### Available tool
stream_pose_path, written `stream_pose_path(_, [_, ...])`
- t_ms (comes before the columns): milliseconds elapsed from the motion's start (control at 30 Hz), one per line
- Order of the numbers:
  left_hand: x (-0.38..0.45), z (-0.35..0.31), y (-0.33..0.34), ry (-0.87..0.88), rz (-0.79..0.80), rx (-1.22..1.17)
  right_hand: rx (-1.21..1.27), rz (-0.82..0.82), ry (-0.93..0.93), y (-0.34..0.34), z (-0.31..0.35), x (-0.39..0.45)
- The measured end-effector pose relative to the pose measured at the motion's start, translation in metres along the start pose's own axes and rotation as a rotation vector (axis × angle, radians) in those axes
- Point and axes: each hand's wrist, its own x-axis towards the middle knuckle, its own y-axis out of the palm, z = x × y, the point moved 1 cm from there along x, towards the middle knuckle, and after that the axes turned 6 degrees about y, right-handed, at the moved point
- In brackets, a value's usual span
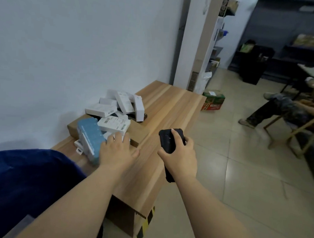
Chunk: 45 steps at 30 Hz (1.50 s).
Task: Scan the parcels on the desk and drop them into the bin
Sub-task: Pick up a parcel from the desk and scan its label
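A wooden desk (171, 108) is set against a white wall (75, 43). A pile of parcels (117, 108) is gathered on the desk on the wall side. Most parcels in the pile are white boxes with printed labels. A blue box (88, 139) lies at the near end of the pile, tilted, with a labelled white box (114, 125) just behind it. Both rest on a flat brown carton (134, 134).

The left hand (118, 149) is laid over the near end of the pile, palm down. Its fingers are extended and slightly spread, touching the white boxes beside the blue box. Nothing is enclosed by this hand.

A black scanner (169, 139) is gripped in the right hand (179, 155) above the outer edge of the desk. The fingers are curled round the body, and the index finger is laid along the upper face. The lower end of the scanner protrudes below the wrist.

A cardboard bin (123, 218) with yellow-black tape at one corner is seen below the near end of the desk. Its interior is hidden by the desktop.

A blue sleeve (23, 185) fills the lower left of the view. A seated person (282, 110) is visible at the far right on a tiled floor (240, 176). A green and red box (213, 101) stands on the floor beyond the desk.
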Motion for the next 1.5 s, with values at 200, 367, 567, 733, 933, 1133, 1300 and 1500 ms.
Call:
stream_pose_path(200, [0.053,-0.118,0.006,0.028,-0.030,-0.063,-0.028,-0.030,0.012,-0.069,-0.069,0.080])
stream_pose_path(367, [0.088,-0.185,0.024,0.088,-0.014,-0.033,-0.029,-0.050,0.062,-0.098,-0.117,0.135])
stream_pose_path(567, [0.171,-0.212,0.039,0.100,-0.002,-0.009,-0.023,-0.047,0.127,-0.100,-0.149,0.214])
stream_pose_path(733, [0.264,-0.218,0.064,0.062,-0.005,-0.007,-0.051,-0.029,0.094,-0.086,-0.149,0.308])
stream_pose_path(933, [0.358,-0.221,0.083,0.051,0.001,0.027,-0.071,0.000,0.087,-0.071,-0.130,0.410])
stream_pose_path(1133, [0.414,-0.200,0.095,-0.047,0.037,0.015,-0.039,0.110,0.080,-0.034,-0.119,0.486])
stream_pose_path(1300, [0.446,-0.173,0.109,-0.333,0.124,0.012,-0.103,0.271,-0.051,0.009,-0.099,0.554])
stream_pose_path(1500, [0.463,-0.163,0.127,-0.641,0.140,-0.012,-0.146,0.501,-0.274,0.054,-0.065,0.626])
